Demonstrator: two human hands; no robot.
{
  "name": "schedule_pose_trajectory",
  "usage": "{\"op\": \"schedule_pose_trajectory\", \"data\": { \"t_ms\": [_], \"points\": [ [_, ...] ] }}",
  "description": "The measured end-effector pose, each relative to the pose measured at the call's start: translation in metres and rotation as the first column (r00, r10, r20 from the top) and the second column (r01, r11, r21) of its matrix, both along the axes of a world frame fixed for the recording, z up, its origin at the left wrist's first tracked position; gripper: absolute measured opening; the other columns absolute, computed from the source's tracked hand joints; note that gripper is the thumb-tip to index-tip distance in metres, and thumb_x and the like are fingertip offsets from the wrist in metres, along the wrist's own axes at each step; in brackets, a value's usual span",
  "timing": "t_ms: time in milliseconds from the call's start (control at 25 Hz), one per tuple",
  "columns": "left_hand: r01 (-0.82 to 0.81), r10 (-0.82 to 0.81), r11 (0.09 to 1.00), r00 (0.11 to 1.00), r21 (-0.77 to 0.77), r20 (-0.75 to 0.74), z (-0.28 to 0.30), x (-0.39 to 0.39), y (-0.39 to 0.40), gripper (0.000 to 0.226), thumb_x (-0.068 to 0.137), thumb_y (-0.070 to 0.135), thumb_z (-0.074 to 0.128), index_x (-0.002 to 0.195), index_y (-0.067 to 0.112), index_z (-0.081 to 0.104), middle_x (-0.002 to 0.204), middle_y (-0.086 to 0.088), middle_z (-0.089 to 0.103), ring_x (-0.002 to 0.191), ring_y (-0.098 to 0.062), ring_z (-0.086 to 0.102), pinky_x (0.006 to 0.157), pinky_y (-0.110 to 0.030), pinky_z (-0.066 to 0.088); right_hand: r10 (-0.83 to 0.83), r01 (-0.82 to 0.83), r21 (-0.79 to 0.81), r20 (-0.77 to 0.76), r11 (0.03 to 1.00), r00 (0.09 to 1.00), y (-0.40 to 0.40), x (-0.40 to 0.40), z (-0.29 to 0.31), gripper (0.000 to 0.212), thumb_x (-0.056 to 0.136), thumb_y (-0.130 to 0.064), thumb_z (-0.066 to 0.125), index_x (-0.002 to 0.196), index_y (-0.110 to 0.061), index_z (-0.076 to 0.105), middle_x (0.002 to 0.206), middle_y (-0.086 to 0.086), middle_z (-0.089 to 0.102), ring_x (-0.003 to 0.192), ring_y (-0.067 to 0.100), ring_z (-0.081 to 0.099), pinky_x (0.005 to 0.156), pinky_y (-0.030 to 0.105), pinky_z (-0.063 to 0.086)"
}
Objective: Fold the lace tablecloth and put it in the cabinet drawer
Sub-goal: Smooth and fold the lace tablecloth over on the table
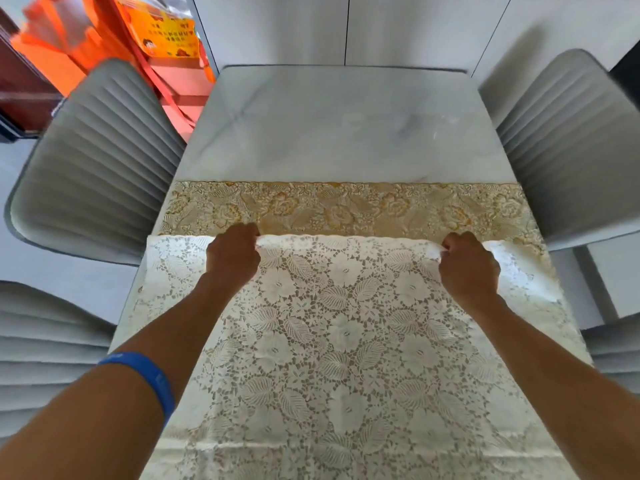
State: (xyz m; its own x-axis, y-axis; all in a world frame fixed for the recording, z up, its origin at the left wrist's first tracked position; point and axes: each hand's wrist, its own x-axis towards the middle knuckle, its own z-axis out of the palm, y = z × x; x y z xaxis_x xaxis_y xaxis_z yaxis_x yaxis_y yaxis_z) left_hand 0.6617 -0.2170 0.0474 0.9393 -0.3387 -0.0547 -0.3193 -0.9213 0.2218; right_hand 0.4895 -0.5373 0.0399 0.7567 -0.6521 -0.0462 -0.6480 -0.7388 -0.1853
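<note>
Head | L hand + R hand fingers pinching lace tablecloth edge | table

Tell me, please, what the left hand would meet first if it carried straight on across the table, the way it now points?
Probably the gold band of the lace tablecloth, lying just beyond the left hand. Past that, only bare table shows, up to the far edge; how high the hand rides above the cloth is unclear.
</note>
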Motion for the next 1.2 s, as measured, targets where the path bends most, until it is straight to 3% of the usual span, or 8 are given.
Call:
{"op": "schedule_pose_trajectory", "data": {
  "t_ms": [280, 400, 480, 600, 800, 1000, 1080, 1200],
  "points": [
    [0.077, -0.099, 0.971, 0.991, 0.228, 0.089, -0.026, 0.079, -0.028, 0.028, 0.090, 0.007, 0.044, 0.114, 0.016, 0.057, 0.113, -0.005, 0.062, 0.104, -0.028, 0.060, 0.083, -0.041, 0.052, -0.052, 0.050, -0.143, -0.009, 0.988, 0.999, -0.029, 0.079, -0.028, 0.021, 0.090, -0.006, 0.053, 0.108, -0.013, 0.062, 0.106, 0.011, 0.055, 0.087, 0.033, 0.062, 0.062, 0.032, 0.038],
    [0.127, -0.217, 0.885, 0.964, 0.449, 0.156, -0.038, 0.096, -0.032, 0.024, 0.093, 0.018, 0.046, 0.115, 0.016, 0.056, 0.120, -0.005, 0.058, 0.119, -0.027, 0.047, 0.099, -0.045, 0.040, 0.031, -0.108, -0.361, -0.211, 0.926, 0.977, -0.031, 0.093, -0.038, 0.026, 0.089, -0.015, 0.054, 0.114, -0.015, 0.061, 0.116, 0.009, 0.055, 0.112, 0.033, 0.050, 0.083, 0.042, 0.043],
    [0.180, -0.219, 0.910, 0.974, 0.373, 0.063, -0.045, 0.105, -0.033, 0.022, 0.094, 0.016, 0.047, 0.114, 0.016, 0.056, 0.123, -0.005, 0.057, 0.123, -0.027, 0.048, 0.112, -0.054, 0.023, 0.116, -0.220, -0.386, -0.274, 0.896, 0.955, -0.037, 0.097, -0.043, 0.032, 0.087, -0.015, 0.054, 0.118, -0.017, 0.060, 0.128, 0.006, 0.054, 0.130, 0.033, 0.037, 0.104, 0.049, 0.031],
    [0.180, -0.185, 0.963, 0.983, 0.202, 0.005, -0.049, 0.117, -0.033, 0.013, 0.095, 0.014, 0.047, 0.102, 0.017, 0.057, 0.109, -0.002, 0.059, 0.107, -0.023, 0.059, 0.117, -0.057, 0.012, 0.244, -0.306, -0.304, -0.226, 0.902, 0.943, -0.053, 0.100, -0.042, 0.028, 0.091, -0.017, 0.056, 0.119, -0.019, 0.059, 0.127, 0.004, 0.060, 0.135, 0.028, 0.039, 0.111, 0.050, 0.024],
    [0.177, -0.181, 0.977, 0.983, 0.117, 0.026, -0.043, 0.140, -0.043, 0.011, 0.094, 0.005, 0.046, 0.097, 0.015, 0.051, 0.102, -0.008, 0.065, 0.101, -0.028, 0.061, 0.114, -0.049, 0.019, 0.324, -0.354, -0.271, -0.150, 0.895, 0.934, -0.078, 0.124, -0.037, 0.015, 0.096, -0.022, 0.053, 0.109, -0.017, 0.057, 0.092, 0.003, 0.070, 0.095, 0.025, 0.065, 0.110, 0.048, 0.030],
    [0.236, -0.262, 0.956, 0.955, 0.175, 0.139, -0.052, 0.143, -0.048, 0.012, 0.093, 0.003, 0.049, 0.101, 0.006, 0.057, 0.099, -0.014, 0.061, 0.086, -0.032, 0.061, 0.081, -0.041, 0.044, 0.397, -0.432, -0.342, -0.171, 0.834, 0.902, -0.086, 0.130, -0.048, 0.015, 0.091, -0.027, 0.064, 0.104, -0.020, 0.069, 0.106, 0.001, 0.070, 0.082, 0.024, 0.069, 0.079, 0.037, 0.047],
    [0.220, -0.248, 0.959, 0.957, 0.178, 0.150, -0.052, 0.146, -0.050, 0.010, 0.093, 0.003, 0.048, 0.096, 0.006, 0.057, 0.093, -0.015, 0.064, 0.082, -0.033, 0.061, 0.078, -0.041, 0.044, 0.347, -0.386, -0.310, -0.175, 0.869, 0.921, -0.094, 0.138, -0.044, 0.017, 0.094, -0.032, 0.058, 0.105, -0.022, 0.065, 0.088, 0.000, 0.067, 0.090, 0.025, 0.065, 0.088, 0.042, 0.042],
    [0.191, -0.221, 0.958, 0.966, 0.213, 0.130, -0.046, 0.158, -0.054, 0.009, 0.094, 0.008, 0.050, 0.098, 0.010, 0.056, 0.093, -0.012, 0.067, 0.096, -0.034, 0.059, 0.098, -0.045, 0.036, 0.319, -0.352, -0.268, -0.158, 0.897, 0.934, -0.095, 0.149, -0.043, 0.011, 0.094, -0.028, 0.055, 0.102, -0.020, 0.057, 0.076, -0.002, 0.053, 0.100, 0.028, 0.061, 0.103, 0.050, 0.031]
  ]
}}
